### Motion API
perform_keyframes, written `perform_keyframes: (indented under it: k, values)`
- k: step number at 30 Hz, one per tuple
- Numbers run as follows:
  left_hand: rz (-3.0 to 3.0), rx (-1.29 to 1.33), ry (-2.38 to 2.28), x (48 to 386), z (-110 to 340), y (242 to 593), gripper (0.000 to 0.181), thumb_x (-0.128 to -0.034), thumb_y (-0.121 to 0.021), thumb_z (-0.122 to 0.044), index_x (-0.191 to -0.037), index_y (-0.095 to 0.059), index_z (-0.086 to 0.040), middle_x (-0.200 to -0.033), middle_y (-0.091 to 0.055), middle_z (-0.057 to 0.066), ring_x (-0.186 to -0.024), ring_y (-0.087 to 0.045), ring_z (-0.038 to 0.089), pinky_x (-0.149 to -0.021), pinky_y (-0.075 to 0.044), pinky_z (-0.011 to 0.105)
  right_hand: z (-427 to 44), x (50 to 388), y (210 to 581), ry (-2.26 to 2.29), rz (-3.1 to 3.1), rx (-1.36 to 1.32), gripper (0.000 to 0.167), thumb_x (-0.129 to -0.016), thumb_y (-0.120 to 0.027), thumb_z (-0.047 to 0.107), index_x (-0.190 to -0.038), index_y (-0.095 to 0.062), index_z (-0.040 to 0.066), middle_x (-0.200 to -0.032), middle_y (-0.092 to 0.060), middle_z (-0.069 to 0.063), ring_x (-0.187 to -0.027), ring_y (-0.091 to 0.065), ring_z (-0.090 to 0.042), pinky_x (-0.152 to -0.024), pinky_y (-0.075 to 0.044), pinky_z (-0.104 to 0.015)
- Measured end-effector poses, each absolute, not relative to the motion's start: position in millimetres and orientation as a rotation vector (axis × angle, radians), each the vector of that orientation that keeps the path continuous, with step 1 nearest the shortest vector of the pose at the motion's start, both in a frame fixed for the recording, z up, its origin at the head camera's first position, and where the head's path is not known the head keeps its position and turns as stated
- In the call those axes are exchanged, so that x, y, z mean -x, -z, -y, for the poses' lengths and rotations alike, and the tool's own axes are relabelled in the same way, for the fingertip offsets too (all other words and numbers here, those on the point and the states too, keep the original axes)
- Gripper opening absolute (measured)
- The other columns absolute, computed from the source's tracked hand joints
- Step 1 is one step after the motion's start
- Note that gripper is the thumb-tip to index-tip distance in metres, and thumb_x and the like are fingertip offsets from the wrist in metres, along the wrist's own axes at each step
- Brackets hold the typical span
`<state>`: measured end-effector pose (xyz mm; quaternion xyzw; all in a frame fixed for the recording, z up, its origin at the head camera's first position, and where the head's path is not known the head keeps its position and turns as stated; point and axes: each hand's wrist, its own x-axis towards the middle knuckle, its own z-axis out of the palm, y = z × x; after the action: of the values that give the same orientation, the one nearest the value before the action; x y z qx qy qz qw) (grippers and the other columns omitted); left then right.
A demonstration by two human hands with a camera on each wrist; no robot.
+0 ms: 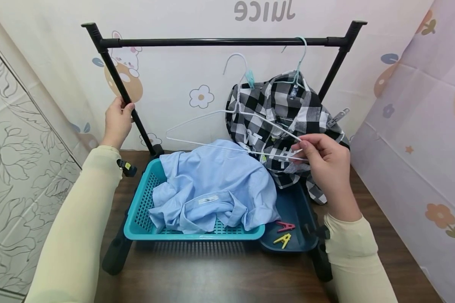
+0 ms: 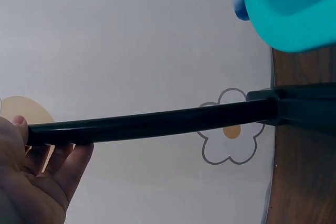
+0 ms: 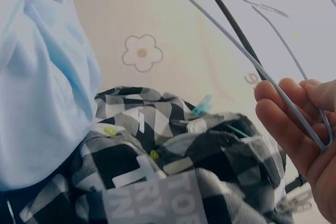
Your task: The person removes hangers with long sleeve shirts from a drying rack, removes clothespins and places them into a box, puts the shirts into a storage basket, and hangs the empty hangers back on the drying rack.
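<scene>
My left hand (image 1: 116, 123) grips the left black post (image 1: 115, 78) of a clothes rack, with its thumb and fingers around it in the left wrist view. In my right hand (image 1: 327, 166) is a white wire hanger (image 1: 238, 111), pinched at its right corner, its hook up and below the rack's bar. No garment is on this hanger. Under it, a light blue collared shirt (image 1: 227, 176) lies heaped in a teal basket (image 1: 193, 237). Behind the right hand, a black-and-white checked shirt (image 1: 277, 103) hangs on a light teal hanger (image 1: 301, 59).
The rack's black top bar (image 1: 212, 42) spans above the basket. A grey clothespin (image 1: 338, 117) and a teal clothespin (image 1: 250, 78) are on the checked shirt. In a dark blue tray (image 1: 299, 235) lie a red clothespin (image 1: 285, 226) and a yellow clothespin (image 1: 283, 240).
</scene>
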<state>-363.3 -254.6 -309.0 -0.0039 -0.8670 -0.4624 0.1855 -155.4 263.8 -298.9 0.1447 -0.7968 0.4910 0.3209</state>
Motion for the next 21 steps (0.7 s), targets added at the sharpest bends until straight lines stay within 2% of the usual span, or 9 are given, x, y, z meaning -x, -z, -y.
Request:
perform_keyframes:
  k: [4, 10, 21]
  values:
    - [2.470, 0.009, 1.282, 362.1, 255.0, 308.8, 0.048, -0.1096, -0.039, -0.041, -0.145, -0.047, -0.009, -0.142, -0.055, 0.015, -0.123, -0.061, 0.024, -0.101, -0.054, 0.035, -255.2, 165.9, 290.7, -1.259, 2.057, -0.412, 0.015, -0.100, -0.066, 0.007, -0.110, -0.073, -0.001, -0.093, -0.076, -0.014, -0.073, -0.074, -0.008, -0.067, -0.059, -0.022]
    - [2.500, 0.010, 1.268, 362.5, 255.7, 308.8, 0.052, -0.1095, -0.037, -0.044, -0.147, -0.046, -0.009, -0.144, -0.055, 0.014, -0.124, -0.062, 0.025, -0.101, -0.054, 0.036, -241.7, 178.5, 276.9, -1.214, 2.071, -0.402, 0.017, -0.101, -0.065, 0.011, -0.110, -0.073, 0.000, -0.093, -0.076, -0.008, -0.073, -0.073, -0.006, -0.066, -0.059, -0.021]
    - [2.560, -0.005, 1.242, 363.0, 258.1, 308.9, 0.055, -0.1092, -0.034, -0.048, -0.143, -0.047, -0.006, -0.142, -0.056, 0.016, -0.124, -0.063, 0.029, -0.102, -0.053, 0.043, -221.8, 206.6, 251.9, -1.272, 2.062, -0.379, 0.017, -0.101, -0.065, 0.012, -0.112, -0.073, 0.002, -0.095, -0.076, -0.012, -0.074, -0.074, -0.017, -0.068, -0.060, -0.022]
